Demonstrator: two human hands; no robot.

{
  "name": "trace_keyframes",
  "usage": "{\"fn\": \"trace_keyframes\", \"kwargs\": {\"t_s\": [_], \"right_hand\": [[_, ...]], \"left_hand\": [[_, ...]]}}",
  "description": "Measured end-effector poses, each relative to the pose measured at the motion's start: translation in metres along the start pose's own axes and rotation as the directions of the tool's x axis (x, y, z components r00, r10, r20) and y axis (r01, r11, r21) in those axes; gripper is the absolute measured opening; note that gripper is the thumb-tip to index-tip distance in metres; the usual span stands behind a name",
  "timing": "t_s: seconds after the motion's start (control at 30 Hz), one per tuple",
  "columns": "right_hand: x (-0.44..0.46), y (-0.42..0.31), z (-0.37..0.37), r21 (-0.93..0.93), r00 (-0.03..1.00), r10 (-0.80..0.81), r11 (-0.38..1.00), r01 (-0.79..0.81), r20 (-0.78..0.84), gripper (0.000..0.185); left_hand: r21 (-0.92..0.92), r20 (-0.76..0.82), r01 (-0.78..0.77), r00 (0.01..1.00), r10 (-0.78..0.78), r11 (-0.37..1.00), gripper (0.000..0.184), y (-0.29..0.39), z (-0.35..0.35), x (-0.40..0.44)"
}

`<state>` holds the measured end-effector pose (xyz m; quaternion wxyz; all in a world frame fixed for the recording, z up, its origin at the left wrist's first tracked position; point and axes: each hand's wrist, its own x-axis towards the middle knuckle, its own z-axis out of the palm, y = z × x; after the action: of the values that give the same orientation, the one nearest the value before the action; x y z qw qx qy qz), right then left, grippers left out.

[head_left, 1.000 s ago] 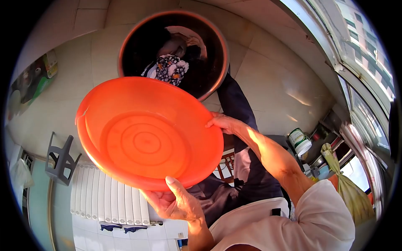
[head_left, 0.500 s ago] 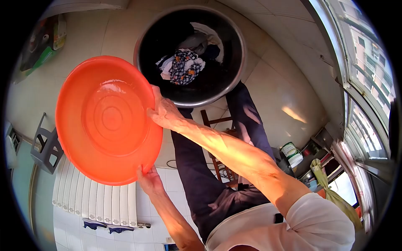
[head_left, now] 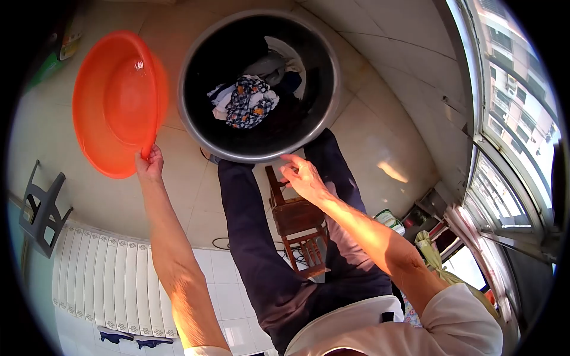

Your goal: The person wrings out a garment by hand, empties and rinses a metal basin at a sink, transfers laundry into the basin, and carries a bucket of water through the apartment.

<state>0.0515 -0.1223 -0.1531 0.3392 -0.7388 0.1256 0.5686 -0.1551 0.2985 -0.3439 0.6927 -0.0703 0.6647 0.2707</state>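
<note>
Head view, orange basin: the bright orange basin (head_left: 119, 95) is plastic by the look of it, round, wide-rimmed, kinda shiny, with a glare spot inside near the top.
Basin spot: just left of the big metal tub (head_left: 202, 65), with a narrow strip of floor showing between them.
Basin aim: it's tipped, so the mouth looks up and off to the side away from the tub, with the bottom leaning tubward.
Basin long axis: the rim reads as an oval running top to bottom alongside the tub, tilted slightly.
Left hand: the left hand (head_left: 149, 161) is pinching the rim's lower end, lower left of the tub.
Right hand: the right hand (head_left: 304, 179) is holding nothing, fingers loosely bent, right by the tub's near rim. Can't tell if they're touching it.
Tub contents: dark patterned cloth (head_left: 252, 102) bunched up with other laundry.
Wooden chair: the chair (head_left: 297, 216) sits below the tub, between the person's legs.
</note>
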Motion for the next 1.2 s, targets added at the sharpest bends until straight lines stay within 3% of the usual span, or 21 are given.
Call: {"fn": "trace_keyframes", "kwargs": {"t_s": [0.2,0.33,0.43,0.5,0.67,0.73,0.8,0.83,0.87,0.93,1.0,1.07,1.1,1.17,1.2], "right_hand": [[-0.029,0.022,-0.067,0.146,0.996,0.020,0.989,-0.007,-0.089,0.040],[-0.044,0.029,-0.087,0.273,0.978,-0.054,0.956,0.110,-0.203,0.037],[-0.058,0.010,-0.113,0.384,0.941,0.015,0.915,0.124,-0.339,0.037],[-0.070,0.015,-0.134,0.387,0.900,-0.003,0.902,0.190,-0.436,0.037],[-0.120,0.078,-0.196,0.406,0.816,0.103,0.898,0.171,-0.570,0.038],[-0.140,0.141,-0.214,0.357,0.775,0.196,0.933,0.041,-0.601,0.041],[-0.164,0.210,-0.198,0.394,0.732,0.265,0.919,0.005,-0.627,0.042],[-0.178,0.246,-0.176,0.379,0.732,0.315,0.922,-0.084,-0.604,0.042],[-0.208,0.285,-0.210,0.274,0.738,0.327,0.941,-0.197,-0.591,0.041],[-0.253,0.305,-0.197,0.512,0.684,0.511,0.828,-0.229,-0.520,0.039],[-0.285,0.349,-0.173,0.616,0.633,0.641,0.724,-0.310,-0.435,0.040],[-0.314,0.363,-0.155,0.609,0.592,0.704,0.681,-0.407,-0.392,0.043],[-0.322,0.375,-0.139,0.621,0.600,0.703,0.676,-0.397,-0.381,0.043],[-0.347,0.404,-0.097,0.452,0.582,0.677,0.735,-0.505,-0.450,0.039],[-0.353,0.406,-0.075,0.502,0.561,0.699,0.712,-0.491,-0.443,0.039]], "left_hand": [[0.084,0.068,0.015,0.997,-0.021,0.996,0.033,-0.025,0.028,0.036],[0.127,-0.047,0.117,0.993,-0.112,0.985,0.051,-0.051,0.067,-0.007],[0.180,0.019,0.171,0.984,-0.177,0.969,0.052,-0.068,0.079,-0.055],[0.521,0.205,-0.009,0.972,-0.115,0.854,0.051,-0.090,0.081,-0.102],[0.761,0.083,-0.001,0.992,-0.095,0.649,0.051,-0.126,0.051,-0.182],[0.826,0.063,0.000,0.994,-0.092,0.563,0.049,-0.145,0.052,-0.213],[0.957,0.017,-0.014,1.000,-0.011,0.289,0.054,-0.172,0.055,-0.251],[0.974,0.066,-0.063,0.998,-0.006,0.218,0.053,-0.185,0.056,-0.265],[0.975,0.137,-0.123,0.988,-0.065,0.184,0.052,-0.192,0.051,-0.271],[0.971,0.234,-0.222,0.959,-0.162,0.089,0.049,-0.222,0.071,-0.312],[0.904,0.417,-0.424,0.902,-0.112,-0.048,0.047,-0.262,0.095,-0.344],[0.634,0.714,-0.748,0.663,-0.224,-0.195,0.040,-0.312,0.145,-0.396],[0.535,0.795,-0.834,0.551,-0.253,-0.133,0.038,-0.334,0.167,-0.416],[0.335,0.885,-0.939,0.340,-0.319,-0.073,0.034,-0.357,0.200,-0.457],[0.246,0.899,-0.968,0.248,-0.361,-0.053,0.033,-0.365,0.213,-0.476]]}}
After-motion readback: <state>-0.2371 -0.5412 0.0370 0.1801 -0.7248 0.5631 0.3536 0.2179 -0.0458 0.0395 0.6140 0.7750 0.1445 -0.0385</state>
